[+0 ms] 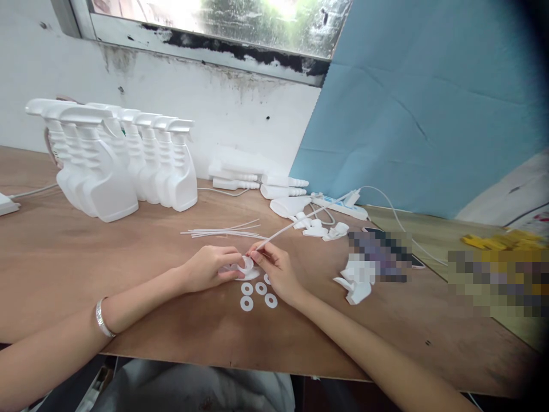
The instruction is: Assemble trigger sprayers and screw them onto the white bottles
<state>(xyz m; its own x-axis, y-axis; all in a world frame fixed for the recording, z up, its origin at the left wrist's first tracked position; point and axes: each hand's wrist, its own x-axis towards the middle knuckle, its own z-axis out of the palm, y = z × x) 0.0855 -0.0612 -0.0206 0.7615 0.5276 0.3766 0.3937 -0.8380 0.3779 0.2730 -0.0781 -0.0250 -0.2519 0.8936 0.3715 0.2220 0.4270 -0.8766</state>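
My left hand (212,268) is closed around a white trigger spray head (245,265), its round collar tilted up toward my right hand; fingers cover much of it. Between thumb and fingertips, my right hand (277,269) pinches a thin white dip tube (295,221) near its lower end. The tube slants up and to the right, and its lower end is at the collar. Whether it is inside cannot be made out. Several flat white washers (242,305) lie just below the hands, one partly hidden by my right hand. Behind the hands lie several loose white tubes (223,233).
Several white spray bottles (114,191) stand upright at the back left. More white bottles (283,191) lie on their sides by the wall, near a power strip (343,207). Loose white spray heads (315,229) sit right of centre, others (359,292) nearer. A phone (418,262) lies at right.
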